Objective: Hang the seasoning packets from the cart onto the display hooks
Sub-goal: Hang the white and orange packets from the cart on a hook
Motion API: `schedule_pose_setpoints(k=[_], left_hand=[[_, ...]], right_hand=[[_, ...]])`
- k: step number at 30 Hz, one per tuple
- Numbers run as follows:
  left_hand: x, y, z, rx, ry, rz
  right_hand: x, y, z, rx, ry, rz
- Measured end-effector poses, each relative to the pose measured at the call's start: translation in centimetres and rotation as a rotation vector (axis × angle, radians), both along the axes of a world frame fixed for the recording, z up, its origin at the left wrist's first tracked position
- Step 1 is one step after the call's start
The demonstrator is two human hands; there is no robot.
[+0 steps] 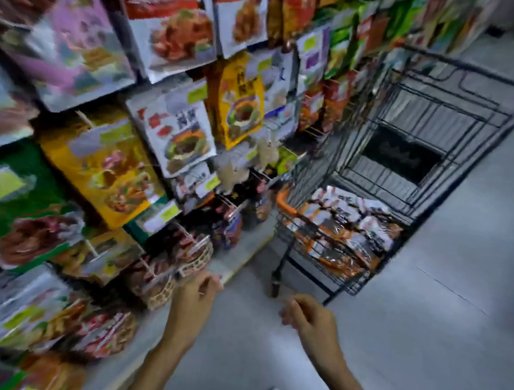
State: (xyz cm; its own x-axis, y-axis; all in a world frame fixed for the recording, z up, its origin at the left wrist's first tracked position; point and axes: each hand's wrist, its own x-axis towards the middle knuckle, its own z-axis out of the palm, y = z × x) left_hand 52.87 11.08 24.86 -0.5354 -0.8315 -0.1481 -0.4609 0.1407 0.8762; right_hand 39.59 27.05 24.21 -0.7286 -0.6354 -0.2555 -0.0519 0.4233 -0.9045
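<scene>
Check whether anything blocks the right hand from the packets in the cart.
Nothing visible does. The right hand hangs over bare floor, and the packets lie in the cart's open-topped lower basket ahead of it. Only the basket's wire wall faces the hand, so reach from above.

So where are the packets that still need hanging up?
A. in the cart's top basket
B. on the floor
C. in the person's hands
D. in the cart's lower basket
D. The packets are piled in the lower basket of the cart, and both hands, left and right, look empty.
</scene>
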Motion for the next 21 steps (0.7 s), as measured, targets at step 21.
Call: schedule_pose_setpoints(k=[21], left_hand=[[-38.8, -8.9, -7.2, -0.069, -0.246, -0.733]], right_hand=[[-29.5, -3.4, -9.2, 0.234, -0.135, -0.734]])
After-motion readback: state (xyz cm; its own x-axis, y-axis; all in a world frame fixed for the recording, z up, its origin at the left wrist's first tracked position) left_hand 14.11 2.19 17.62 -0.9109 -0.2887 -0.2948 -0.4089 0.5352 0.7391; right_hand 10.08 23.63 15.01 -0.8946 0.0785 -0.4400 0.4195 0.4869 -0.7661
